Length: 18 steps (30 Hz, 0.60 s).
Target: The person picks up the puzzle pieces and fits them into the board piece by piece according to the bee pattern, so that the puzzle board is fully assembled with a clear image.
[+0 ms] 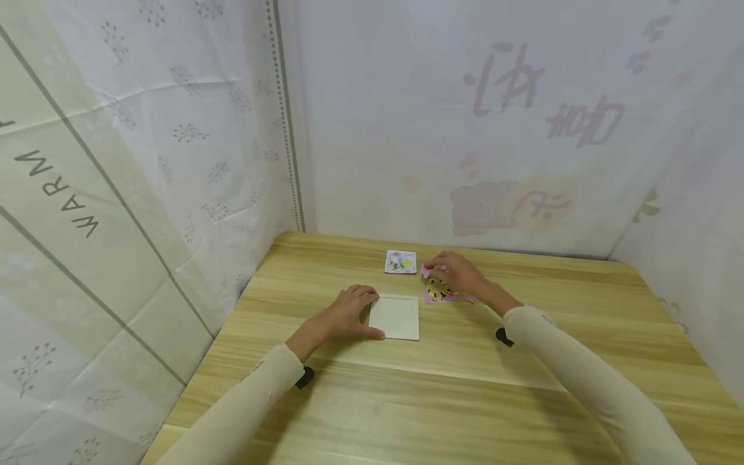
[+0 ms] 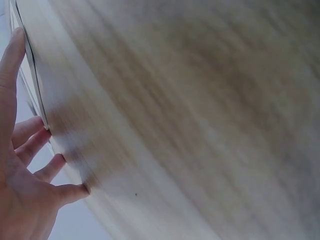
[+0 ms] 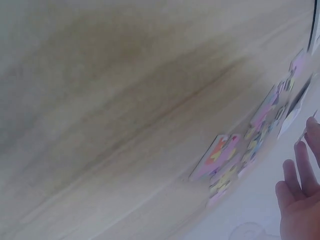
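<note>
Pink puzzle pieces (image 1: 438, 295) with yellow and black markings

Long cream left sleeve (image 1: 247, 408) carries dark lettering (image 1: 252, 370), matching right sleeve (image 1: 587, 376) bears dark mark (image 1: 546, 318); black left wrist camera (image 1: 305, 377), black right wrist camera (image 1: 504, 337) show beneath; left hand (image 1: 347, 314), right hand (image 1: 457, 272) bare.

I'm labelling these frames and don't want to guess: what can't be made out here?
- Thin piece: edge-on in the grip of the right hand, right wrist view; its face can't be read.
- Loose pieces: small and partly covered by the right hand, head view; no sure count.
- White board: left edge partly covered by the left hand, head view; mostly cut off by the frame edge, left wrist view.
- Picture card: markings too small, head view.
</note>
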{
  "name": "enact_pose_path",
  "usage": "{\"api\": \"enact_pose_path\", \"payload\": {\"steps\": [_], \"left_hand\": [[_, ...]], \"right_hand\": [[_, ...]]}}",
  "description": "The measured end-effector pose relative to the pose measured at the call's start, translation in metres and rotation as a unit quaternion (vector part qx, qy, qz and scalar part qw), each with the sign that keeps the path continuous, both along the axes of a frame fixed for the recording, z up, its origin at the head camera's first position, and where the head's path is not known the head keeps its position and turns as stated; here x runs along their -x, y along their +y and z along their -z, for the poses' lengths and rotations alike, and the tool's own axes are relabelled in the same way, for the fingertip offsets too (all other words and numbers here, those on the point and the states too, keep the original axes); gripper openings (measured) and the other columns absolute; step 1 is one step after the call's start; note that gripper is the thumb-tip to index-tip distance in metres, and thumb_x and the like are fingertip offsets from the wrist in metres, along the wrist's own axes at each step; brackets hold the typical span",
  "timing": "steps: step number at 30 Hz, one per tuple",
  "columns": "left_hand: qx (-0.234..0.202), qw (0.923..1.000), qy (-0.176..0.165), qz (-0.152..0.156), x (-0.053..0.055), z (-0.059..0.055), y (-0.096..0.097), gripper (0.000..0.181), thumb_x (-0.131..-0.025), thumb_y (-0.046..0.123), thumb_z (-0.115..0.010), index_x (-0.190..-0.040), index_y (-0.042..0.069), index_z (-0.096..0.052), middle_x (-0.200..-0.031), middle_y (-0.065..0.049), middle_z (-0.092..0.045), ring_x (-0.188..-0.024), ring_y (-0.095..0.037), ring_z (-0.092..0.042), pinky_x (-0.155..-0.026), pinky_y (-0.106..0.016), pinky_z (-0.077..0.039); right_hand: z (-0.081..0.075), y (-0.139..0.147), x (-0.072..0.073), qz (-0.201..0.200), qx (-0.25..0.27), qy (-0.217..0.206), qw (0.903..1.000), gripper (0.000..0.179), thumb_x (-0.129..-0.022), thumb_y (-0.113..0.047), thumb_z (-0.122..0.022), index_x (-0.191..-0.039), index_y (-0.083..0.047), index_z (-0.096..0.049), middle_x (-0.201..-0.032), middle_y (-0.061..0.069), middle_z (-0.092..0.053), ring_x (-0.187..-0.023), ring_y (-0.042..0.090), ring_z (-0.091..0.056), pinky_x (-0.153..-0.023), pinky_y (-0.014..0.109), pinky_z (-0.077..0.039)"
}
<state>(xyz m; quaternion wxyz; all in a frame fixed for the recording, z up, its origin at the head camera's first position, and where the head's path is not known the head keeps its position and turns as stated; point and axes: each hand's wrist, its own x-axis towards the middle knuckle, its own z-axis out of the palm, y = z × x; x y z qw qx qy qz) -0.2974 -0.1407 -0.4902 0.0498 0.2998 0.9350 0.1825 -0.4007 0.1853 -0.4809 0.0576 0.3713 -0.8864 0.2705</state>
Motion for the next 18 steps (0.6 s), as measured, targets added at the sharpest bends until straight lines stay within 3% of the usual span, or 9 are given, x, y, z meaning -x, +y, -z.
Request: {"api": "enact_pose_path", "payload": {"steps": [4, 18], "left_hand": [[-0.003, 1.0000, 0.001, 0.002, 0.001, 0.001, -0.001, 0.094, -0.082, 0.061, -0.082, -0.148, 0.001, -0.053, -0.153, -0.014, -0.049, -0.145, -0.036, -0.040, -0.118, -0.066, -0.029], [-0.003, 1.0000, -0.004, 0.000, 0.003, 0.002, -0.001, 0.094, -0.081, 0.062, -0.082, -0.148, 0.002, -0.054, -0.153, -0.012, -0.050, -0.146, -0.037, -0.039, -0.118, -0.066, -0.028]], "right_hand": [[-0.001, -0.003, -0.009, -0.013, -0.002, 0.015, 0.9998, 0.025, -0.095, -0.005, -0.076, -0.119, 0.002, -0.075, -0.110, 0.017, -0.071, -0.104, 0.039, -0.064, -0.085, 0.053, -0.055], [0.003, -0.027, -0.032, -0.031, 0.013, -0.013, 0.9993, 0.023, -0.093, -0.008, -0.079, -0.115, -0.001, -0.078, -0.109, 0.014, -0.072, -0.102, 0.034, -0.063, -0.081, 0.044, -0.055]]}}
